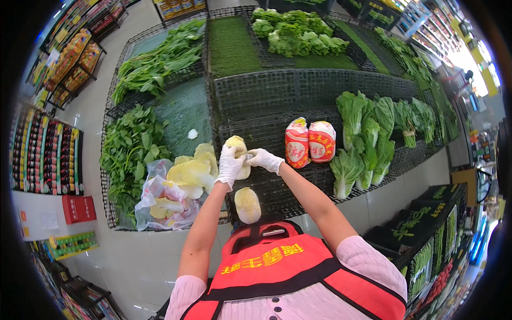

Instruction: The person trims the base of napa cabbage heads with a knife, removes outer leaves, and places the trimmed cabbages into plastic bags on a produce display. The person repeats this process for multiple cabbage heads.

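Observation:
My left hand [229, 168], in a white glove, is closed on a peeled napa cabbage [242, 173] above the black mesh crate. My right hand [265, 159], gloved too, has its fingertips at the cabbage's right side, pinching something small and thin that I cannot make out. A second peeled napa cabbage [248, 205] lies at the near edge, close to my apron. Left of my left hand are loose pale yellow cabbage leaves [192, 170] and a crumpled clear plastic bag [150, 204] with red print. Two wrapped cabbages [297, 143] in red and white packaging lie to the right.
Leafy greens [130, 148] fill the left side of the display, with more greens [176, 56] behind. Lettuce [300, 34] stands at the back. Green-leaved cabbages [366, 140] lie at the right. A white scrap [193, 133] rests on the green surface. Store shelves surround the display.

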A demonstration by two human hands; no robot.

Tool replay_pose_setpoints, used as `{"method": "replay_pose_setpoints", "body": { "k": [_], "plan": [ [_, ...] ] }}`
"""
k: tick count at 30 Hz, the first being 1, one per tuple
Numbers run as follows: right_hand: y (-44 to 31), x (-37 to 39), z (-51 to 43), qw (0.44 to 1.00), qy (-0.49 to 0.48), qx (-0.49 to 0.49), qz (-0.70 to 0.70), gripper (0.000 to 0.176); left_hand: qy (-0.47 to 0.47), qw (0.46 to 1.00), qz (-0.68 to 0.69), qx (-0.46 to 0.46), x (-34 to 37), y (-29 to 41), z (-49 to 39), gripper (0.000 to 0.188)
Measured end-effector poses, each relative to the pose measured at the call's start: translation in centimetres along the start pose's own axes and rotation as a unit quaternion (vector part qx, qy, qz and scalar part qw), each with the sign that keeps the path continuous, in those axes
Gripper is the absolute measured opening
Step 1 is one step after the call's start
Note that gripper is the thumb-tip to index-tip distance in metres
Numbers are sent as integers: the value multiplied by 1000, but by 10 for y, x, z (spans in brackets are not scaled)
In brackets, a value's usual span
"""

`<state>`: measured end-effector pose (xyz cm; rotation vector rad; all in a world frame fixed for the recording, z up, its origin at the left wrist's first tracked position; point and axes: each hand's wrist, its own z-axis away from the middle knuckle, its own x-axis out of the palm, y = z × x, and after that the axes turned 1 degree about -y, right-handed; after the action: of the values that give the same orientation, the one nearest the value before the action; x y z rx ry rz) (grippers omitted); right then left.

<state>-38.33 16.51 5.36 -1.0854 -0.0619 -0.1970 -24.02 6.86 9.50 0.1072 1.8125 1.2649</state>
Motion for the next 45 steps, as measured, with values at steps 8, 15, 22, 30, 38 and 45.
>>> {"method": "replay_pose_setpoints", "body": {
  "k": [8,15,22,30,38,45],
  "plan": [
    [-15,-1,32,988,61,39,134,44,-34,996,-76,-27,0,9,-3,38],
    [-33,33,77,978,91,-188,-15,26,36,955,-280,91,15,9,2,22],
    [2,30,156,884,276,-41,376,43,-33,870,-419,257,34,14,-1,17],
    [123,74,167,850,185,151,469,34,-91,911,-330,229,44,15,2,20],
    [128,80,166,873,212,178,401,29,-42,955,-234,176,-11,18,33,59],
    [53,100,142,935,247,-51,249,99,-17,996,-69,54,-33,-16,86,57]
  ]
}}
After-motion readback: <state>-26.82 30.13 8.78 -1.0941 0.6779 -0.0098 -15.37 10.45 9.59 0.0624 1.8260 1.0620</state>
